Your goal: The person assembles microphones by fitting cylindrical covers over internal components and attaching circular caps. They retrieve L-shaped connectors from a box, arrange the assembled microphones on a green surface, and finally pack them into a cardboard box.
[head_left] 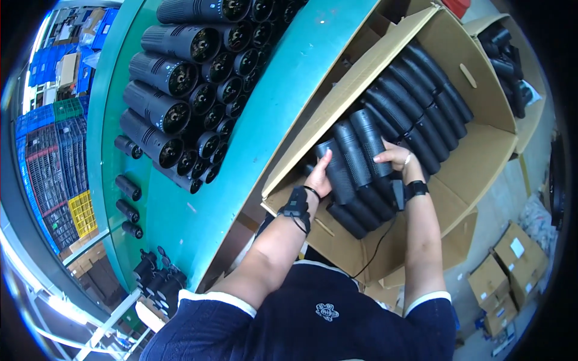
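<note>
Inside an open cardboard carton (pixel 472 171), a worker's left hand (pixel 319 179) and right hand (pixel 396 157) clamp three black textured cylinders (pixel 353 153) from either side (thumbs on top, other fingertips mostly hidden), inward pressure presumably keeping the loose row together above similar tubes (pixel 374 201).

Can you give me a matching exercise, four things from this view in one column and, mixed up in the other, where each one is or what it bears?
1. Yellow plastic crate
2. Right hand
3. Teal tabletop
4. Left hand

A. Bearing a pile of ribbed black cylinders
B. At the left side of a row of textured black cylinders above the cardboard box
C. Among stacked crates at the picture's left
D. At the right side of that same row

Pairs: 1-C; 2-D; 3-A; 4-B
</note>
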`<state>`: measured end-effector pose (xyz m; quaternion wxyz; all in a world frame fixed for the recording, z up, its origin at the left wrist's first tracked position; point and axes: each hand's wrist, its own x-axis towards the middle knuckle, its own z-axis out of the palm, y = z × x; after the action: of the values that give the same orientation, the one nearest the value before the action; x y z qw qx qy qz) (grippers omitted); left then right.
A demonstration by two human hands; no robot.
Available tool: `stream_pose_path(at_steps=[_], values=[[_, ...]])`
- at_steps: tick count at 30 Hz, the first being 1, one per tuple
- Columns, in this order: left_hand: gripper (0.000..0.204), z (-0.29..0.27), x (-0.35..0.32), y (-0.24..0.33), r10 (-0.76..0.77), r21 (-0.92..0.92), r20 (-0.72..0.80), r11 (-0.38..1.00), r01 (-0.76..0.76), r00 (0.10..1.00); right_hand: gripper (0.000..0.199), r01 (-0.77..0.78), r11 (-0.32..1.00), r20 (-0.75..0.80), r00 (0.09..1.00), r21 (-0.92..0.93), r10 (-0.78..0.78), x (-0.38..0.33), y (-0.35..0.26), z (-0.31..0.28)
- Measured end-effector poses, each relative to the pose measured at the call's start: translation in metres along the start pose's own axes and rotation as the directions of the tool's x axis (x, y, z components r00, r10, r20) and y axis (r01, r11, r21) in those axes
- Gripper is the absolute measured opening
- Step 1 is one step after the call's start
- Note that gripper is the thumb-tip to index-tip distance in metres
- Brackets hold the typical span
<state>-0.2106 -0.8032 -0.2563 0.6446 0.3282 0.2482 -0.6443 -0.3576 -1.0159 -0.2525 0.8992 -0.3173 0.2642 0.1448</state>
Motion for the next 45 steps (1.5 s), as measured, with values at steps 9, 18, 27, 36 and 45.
stream_pose_path(at_steps=[9,18,27,36,45], values=[[0.062,0.004,0.005,0.010,-0.116,0.015,0.077,0.993,0.115,0.990,0.072,0.019,0.956,-0.087,0.996,0.292,0.006,-0.016,0.055,-0.012],[0.070,0.062,-0.057,0.004,-0.332,0.153,0.264,0.941,0.300,0.906,0.080,0.260,0.933,-0.384,0.911,0.250,-0.151,-0.117,0.055,0.077],[0.100,0.110,-0.222,0.059,-0.296,0.327,0.585,0.938,0.114,0.755,0.092,0.429,0.903,-0.418,0.824,0.020,-0.382,-0.184,0.033,0.262],[0.064,-0.095,-0.420,0.165,0.169,-0.010,0.414,0.983,-0.181,0.895,0.080,0.123,0.983,0.163,0.982,-0.136,-0.100,-0.016,0.048,0.466],[0.047,-0.267,-0.461,0.223,0.543,-0.303,-0.022,0.796,-0.524,0.839,0.075,-0.163,0.916,0.337,0.894,-0.367,0.294,0.193,0.096,0.555]])
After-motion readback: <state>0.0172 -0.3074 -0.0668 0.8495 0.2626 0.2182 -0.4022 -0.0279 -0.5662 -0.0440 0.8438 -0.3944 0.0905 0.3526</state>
